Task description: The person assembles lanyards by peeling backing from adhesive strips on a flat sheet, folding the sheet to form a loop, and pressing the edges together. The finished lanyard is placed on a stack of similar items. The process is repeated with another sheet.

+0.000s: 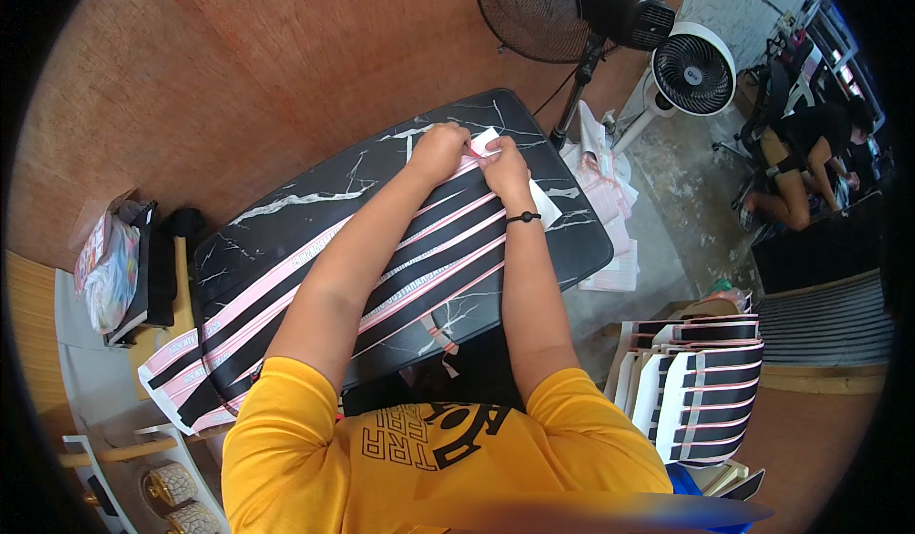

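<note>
On a black marble-patterned table lies a long pink printed sheet with several black strips running along it. Its near left end hangs past the table edge. At the far end of the sheet, my left hand has its fingers closed on the pink edge. Close beside it, my right hand pinches a small white paper piece at the same corner. The fingertips of both hands nearly meet, and what lies between them is partly hidden. Another white paper shows beside my right wrist.
A black fan and a white fan stand beyond the table. Loose papers lie at its right. Striped black-and-white sheets are stacked at lower right. Plastic bags sit at left. Another person crouches far right.
</note>
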`<state>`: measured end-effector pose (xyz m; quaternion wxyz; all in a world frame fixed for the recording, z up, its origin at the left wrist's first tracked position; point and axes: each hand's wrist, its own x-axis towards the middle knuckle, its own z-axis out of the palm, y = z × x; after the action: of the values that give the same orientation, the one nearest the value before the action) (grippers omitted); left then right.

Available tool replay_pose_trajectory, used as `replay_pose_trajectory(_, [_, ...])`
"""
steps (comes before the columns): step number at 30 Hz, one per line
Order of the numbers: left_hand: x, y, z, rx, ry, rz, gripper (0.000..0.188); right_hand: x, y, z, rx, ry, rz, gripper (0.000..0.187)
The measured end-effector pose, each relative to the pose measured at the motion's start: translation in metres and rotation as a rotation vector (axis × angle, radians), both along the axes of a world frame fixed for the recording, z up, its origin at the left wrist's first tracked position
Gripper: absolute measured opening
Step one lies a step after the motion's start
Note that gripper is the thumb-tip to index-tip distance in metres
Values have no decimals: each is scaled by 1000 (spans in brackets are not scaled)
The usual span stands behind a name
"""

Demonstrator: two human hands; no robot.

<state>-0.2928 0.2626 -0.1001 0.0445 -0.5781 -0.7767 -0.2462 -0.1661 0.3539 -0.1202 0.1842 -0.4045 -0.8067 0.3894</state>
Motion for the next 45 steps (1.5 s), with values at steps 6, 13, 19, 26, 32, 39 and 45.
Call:
replay_pose_trajectory(6, [2, 12, -9, 9, 29, 154, 12, 2, 4, -2, -86, 71, 57, 27])
replay_pose_trajectory(13, [-17, 11, 6, -56, 4, 381, 12, 6, 10, -6, -167, 158, 84, 26])
replay_pose_trajectory(19, [-31, -5, 24, -51, -239, 258, 42, 7, 13, -11, -224, 308, 85, 32])
replay_pose_trajectory(26, [12, -1, 28, -145, -89, -19, 32, 13, 16, -5, -416, 464, 160, 34])
replay_pose_trajectory(32, [21, -4, 34, -13, 27, -13, 14, 14, 18, 0, -375, 379, 62, 34])
replay_pose_trajectory(39, [43, -18, 28, 52, 94, -52, 17, 8, 19, -4, -410, 439, 21, 31])
replay_pose_trajectory(45, [48, -19, 30, 160, -269, 99, 21, 11, 18, -10, -327, 442, 188, 19])
